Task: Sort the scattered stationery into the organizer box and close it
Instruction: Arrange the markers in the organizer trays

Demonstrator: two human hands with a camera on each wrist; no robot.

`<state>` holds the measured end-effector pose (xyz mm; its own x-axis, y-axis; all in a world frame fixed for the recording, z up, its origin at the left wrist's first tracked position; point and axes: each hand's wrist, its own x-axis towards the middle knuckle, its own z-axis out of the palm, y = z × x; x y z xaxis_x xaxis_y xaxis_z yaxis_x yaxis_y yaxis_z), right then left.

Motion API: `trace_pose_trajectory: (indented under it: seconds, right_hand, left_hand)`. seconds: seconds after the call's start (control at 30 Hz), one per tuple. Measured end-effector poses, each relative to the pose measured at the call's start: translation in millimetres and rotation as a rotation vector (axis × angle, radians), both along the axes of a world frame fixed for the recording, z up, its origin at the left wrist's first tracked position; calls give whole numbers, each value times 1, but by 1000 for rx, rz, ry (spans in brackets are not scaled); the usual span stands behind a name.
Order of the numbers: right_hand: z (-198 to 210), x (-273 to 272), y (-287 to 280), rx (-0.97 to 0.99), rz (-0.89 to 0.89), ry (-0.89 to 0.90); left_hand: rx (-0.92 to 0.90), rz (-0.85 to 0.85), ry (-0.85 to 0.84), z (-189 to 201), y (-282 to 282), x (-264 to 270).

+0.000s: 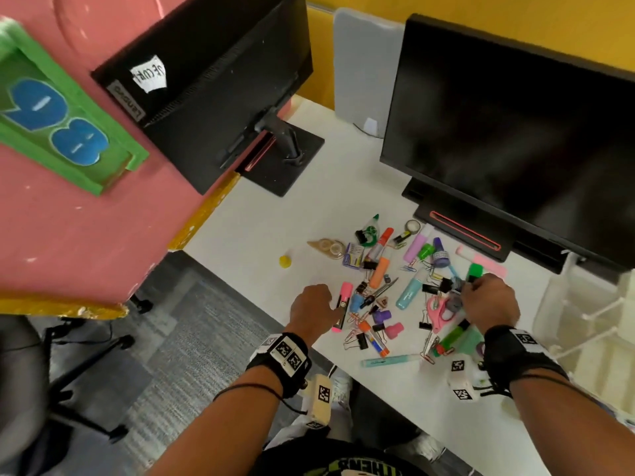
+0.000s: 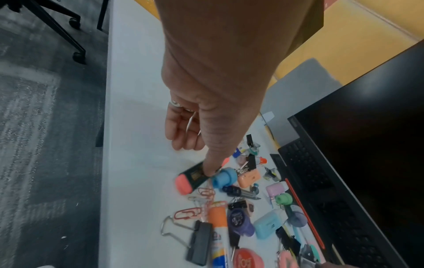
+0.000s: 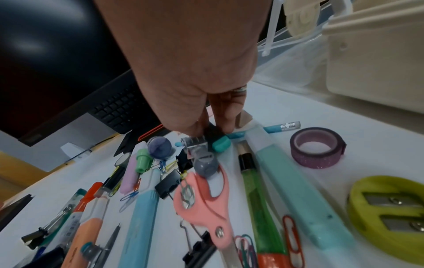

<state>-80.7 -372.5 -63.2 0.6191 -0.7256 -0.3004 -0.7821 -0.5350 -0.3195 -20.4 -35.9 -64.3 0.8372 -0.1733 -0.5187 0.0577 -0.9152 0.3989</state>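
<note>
Stationery lies scattered on the white desk [image 1: 261, 228]: markers, binder clips, paper clips, pink scissors [image 1: 441, 310] and a glue stick [image 1: 376, 340]. My left hand [image 1: 321, 300] sits at the pile's left edge; its straight thumb presses the black highlighter with pink cap [image 2: 192, 176], and the other fingers [image 2: 183, 132] hang loosely curled, off it. My right hand [image 3: 211, 131] reaches into the pile's right side and pinches the black body of a green-capped highlighter [image 1: 476, 271] between thumb and fingers. The translucent organizer box [image 1: 584, 321] stands open at the desk's right end.
Two black monitors [image 1: 515, 132] stand behind the pile. A roll of purple tape [image 3: 317, 147] and a yellow-green sharpener [image 3: 387, 214] lie near the box. A yellow cap [image 1: 285, 261] and a correction tape [image 1: 328, 248] lie apart at the left. The desk edge and an office chair [image 1: 68, 355] are on my left.
</note>
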Motion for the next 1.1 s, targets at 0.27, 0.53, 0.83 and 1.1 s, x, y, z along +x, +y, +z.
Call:
trace_pose_trajectory:
  seconds: [0.27,0.53,0.83,1.1]
  right_hand:
    - [-3,-2,-4,129,-130,-29]
    - [10,-27,-1,306,-129,-326]
    - [68,-83,-26,588,-123,-585]
    - [108,-179,-79,514,-172,-689]
  left_hand:
    - [75,-19,17,3,-23,3]
    - [35,-30,-77,-3,-31,-5]
    - [-215,-34,-95,47,-65,-2]
    - [-648,-317,137,100,-208,-57]
